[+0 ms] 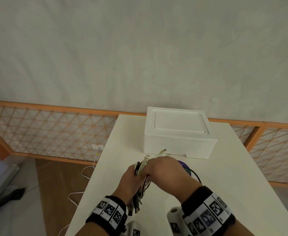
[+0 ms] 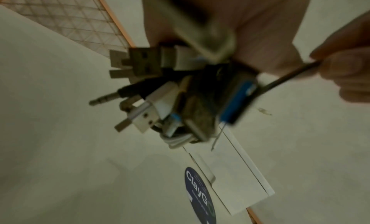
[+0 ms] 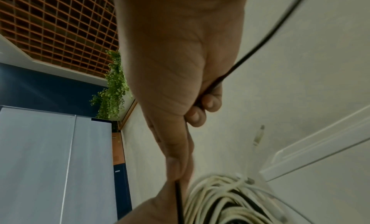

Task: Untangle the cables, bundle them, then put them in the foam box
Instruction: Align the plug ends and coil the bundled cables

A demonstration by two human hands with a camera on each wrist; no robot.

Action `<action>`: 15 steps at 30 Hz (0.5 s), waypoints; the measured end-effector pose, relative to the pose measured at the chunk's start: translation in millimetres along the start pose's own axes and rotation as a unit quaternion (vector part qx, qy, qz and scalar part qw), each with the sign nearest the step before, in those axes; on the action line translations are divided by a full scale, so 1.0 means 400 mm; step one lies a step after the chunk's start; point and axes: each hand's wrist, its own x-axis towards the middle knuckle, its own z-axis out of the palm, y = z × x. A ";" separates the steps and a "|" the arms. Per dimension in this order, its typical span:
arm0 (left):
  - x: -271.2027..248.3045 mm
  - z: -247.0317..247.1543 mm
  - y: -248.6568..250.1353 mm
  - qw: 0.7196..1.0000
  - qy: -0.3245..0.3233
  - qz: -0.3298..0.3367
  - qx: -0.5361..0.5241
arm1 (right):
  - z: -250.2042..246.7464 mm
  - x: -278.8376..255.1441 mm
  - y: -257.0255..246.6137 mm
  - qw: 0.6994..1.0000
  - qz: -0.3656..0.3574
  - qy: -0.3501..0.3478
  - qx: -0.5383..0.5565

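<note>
We hold a bundle of white and black cables (image 1: 140,183) above the near part of the white table (image 1: 242,176), our left hand (image 1: 131,181) wrapped round its middle while the plug ends hang down toward our wrist. Our right hand (image 1: 165,171) is closed over the bundle's far end, and a thin black cable (image 1: 196,175) loops out to the right of it. Just beyond, a closed white foam box (image 1: 178,132) sits at the table's far edge, with a dark round sticker (image 1: 186,167) showing between box and hand. A white cord (image 1: 87,174) trails on the floor at left.
</note>
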 end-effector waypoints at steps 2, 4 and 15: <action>-0.003 0.004 -0.013 0.997 -0.010 0.008 -0.073 | -0.009 -0.004 0.009 1.000 -0.011 0.026 -0.011; -0.008 0.002 -0.008 0.998 -0.045 0.036 -0.015 | -0.005 -0.006 0.022 0.996 -0.021 0.084 0.000; -0.018 -0.018 0.024 0.989 -0.130 0.053 -0.043 | 0.044 -0.026 0.082 0.950 0.124 0.107 0.266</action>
